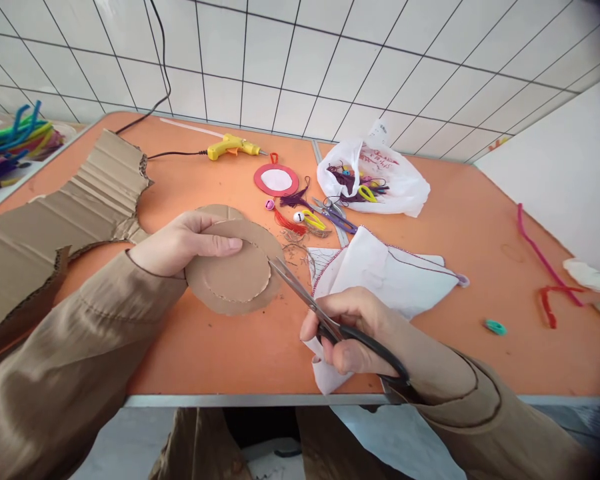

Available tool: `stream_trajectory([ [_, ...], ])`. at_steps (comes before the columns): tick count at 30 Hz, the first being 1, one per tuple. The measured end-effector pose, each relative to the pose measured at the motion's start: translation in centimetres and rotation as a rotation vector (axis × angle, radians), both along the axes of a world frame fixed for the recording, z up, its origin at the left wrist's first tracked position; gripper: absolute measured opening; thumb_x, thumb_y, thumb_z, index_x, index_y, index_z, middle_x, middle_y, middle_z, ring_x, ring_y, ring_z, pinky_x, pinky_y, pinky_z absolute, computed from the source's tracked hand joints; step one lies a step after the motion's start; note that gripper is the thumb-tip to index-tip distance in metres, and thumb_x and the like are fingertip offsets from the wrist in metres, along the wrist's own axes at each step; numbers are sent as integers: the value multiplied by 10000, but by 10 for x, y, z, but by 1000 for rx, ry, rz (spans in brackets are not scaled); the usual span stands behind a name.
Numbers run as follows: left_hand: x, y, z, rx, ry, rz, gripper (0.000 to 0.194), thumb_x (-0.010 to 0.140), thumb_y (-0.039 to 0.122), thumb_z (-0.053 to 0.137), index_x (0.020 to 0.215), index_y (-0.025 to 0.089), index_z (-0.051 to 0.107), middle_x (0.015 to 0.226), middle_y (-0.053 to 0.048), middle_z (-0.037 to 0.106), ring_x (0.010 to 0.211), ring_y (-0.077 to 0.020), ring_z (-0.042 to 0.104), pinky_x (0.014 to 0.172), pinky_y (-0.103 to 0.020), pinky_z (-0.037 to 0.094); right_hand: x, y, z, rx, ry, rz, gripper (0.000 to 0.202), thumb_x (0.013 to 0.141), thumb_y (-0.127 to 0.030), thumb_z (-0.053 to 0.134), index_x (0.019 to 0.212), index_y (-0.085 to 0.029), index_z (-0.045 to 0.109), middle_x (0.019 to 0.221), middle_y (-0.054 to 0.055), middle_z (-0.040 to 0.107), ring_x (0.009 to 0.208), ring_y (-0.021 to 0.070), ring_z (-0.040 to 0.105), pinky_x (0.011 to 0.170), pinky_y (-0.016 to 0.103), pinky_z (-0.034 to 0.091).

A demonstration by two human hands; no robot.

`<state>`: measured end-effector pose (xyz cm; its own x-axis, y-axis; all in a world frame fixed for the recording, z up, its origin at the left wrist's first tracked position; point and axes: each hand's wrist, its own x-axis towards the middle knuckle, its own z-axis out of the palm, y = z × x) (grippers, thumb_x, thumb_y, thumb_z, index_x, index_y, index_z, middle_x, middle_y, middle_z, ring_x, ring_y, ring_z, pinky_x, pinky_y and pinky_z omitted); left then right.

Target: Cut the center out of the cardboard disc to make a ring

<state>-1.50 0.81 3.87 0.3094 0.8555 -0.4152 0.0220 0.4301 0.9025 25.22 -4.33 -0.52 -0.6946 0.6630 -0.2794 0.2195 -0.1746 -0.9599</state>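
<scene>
My left hand (190,241) pinches a round cardboard piece (245,270) near the table's middle, thumb on top. An inner circle is cut or scored in it, and another cardboard edge shows behind. Black-handled scissors (325,320) are gripped in my right hand (355,330), their tips touching or very near the cardboard's right side. Just beyond lie a red ring with a white centre (276,180), a red tassel (289,223), a dark purple tassel (296,198) and small bells. White cloth (375,270) with a stitched edge lies beside and under my right hand.
A large torn cardboard sheet (75,200) covers the left side. At the back are a yellow glue gun (233,147) with a cord and a white plastic bag (405,187) of threads. Purple-handled scissors (337,217) lie mid-table. Pipe cleaners (545,250) are at right.
</scene>
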Motion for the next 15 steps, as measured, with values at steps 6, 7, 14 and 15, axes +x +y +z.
stream_trajectory([
  [6,-1,1,0,13,-4,-21,84,692,219,757,747,157,775,746,-57,755,700,-247,718,699,-331,551,-1,1,-1,-18,18,2,619,687,-694,697,895,-114,631,602,-35,482,539,87,410,592,285,489],
  [7,-1,1,-1,20,-4,-26,83,692,219,757,746,158,774,744,-58,755,698,-248,717,694,-330,550,-1,1,-1,-19,19,3,621,686,-695,696,895,-113,630,606,-34,485,541,87,411,591,284,489],
  [14,0,0,0,-13,5,8,128,678,219,758,784,149,774,785,-50,764,712,-213,708,689,-286,546,-1,0,3,8,-6,14,638,673,-717,687,875,-114,637,617,-28,473,542,92,425,557,255,455],
  [15,1,-1,1,-22,9,15,150,676,222,758,806,149,774,801,-50,765,730,-216,710,693,-285,545,0,0,3,8,-9,12,645,665,-723,688,872,-114,639,613,-30,468,539,92,424,551,251,448],
])
